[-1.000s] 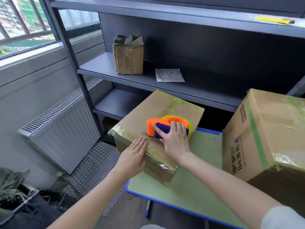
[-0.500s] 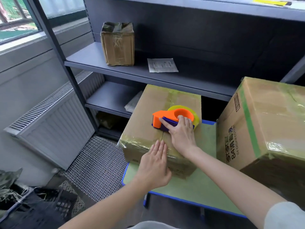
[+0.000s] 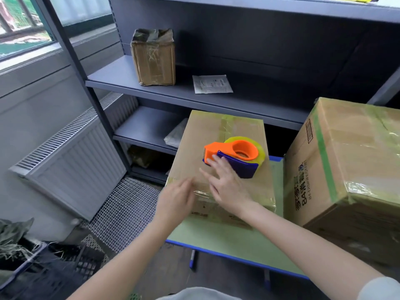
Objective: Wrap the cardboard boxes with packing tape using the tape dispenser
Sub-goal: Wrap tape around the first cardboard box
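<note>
A flat cardboard box [image 3: 205, 135] with yellowish tape bands lies on the small green table [image 3: 227, 237]. An orange and blue tape dispenser [image 3: 236, 155] with a yellow roll rests on the box's top. My right hand [image 3: 225, 182] lies flat on the box, fingers straight, fingertips touching the dispenser's front end. My left hand [image 3: 175, 200], blurred, is at the box's near left corner with fingers extended over the taped edge. A large taped box [image 3: 350, 165] with a green band stands on the right.
A dark metal shelf unit [image 3: 194, 94] stands behind the table, holding a small taped box [image 3: 153, 57] and a paper sheet [image 3: 212, 84]. A radiator [image 3: 71, 165] lines the left wall. A mesh mat [image 3: 123, 213] and a dark crate [image 3: 43, 276] are on the floor.
My right hand has let go of the dispenser and slid back, leaving it lying on the box. My left hand has moved from the near side up to the box's front left corner.
</note>
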Action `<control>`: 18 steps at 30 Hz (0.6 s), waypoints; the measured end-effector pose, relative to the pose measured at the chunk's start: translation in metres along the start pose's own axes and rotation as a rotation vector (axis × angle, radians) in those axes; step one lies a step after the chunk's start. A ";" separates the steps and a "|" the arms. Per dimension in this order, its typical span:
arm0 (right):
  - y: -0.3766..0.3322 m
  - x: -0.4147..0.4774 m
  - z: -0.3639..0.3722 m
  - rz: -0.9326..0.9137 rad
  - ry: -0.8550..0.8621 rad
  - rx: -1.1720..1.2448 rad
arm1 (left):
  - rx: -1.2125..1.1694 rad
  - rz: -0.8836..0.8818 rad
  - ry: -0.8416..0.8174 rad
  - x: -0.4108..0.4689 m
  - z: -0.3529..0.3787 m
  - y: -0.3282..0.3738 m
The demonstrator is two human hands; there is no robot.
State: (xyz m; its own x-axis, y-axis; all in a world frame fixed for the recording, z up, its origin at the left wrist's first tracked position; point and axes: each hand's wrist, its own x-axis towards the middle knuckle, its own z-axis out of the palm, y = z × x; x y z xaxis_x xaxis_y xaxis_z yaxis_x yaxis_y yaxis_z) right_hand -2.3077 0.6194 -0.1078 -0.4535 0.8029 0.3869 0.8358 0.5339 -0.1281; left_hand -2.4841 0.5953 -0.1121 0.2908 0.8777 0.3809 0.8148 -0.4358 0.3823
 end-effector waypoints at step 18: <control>-0.042 0.052 0.036 -0.079 -0.487 0.226 | -0.356 -0.473 -0.200 -0.006 -0.016 -0.069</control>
State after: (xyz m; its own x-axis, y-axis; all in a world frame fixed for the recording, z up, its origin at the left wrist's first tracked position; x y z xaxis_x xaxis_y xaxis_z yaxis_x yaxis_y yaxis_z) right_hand -2.3771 0.6480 -0.1150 -0.6482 0.7593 -0.0576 0.7303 0.5985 -0.3293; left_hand -2.5494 0.6172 -0.1271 0.0559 0.9972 -0.0500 0.6710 -0.0005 0.7414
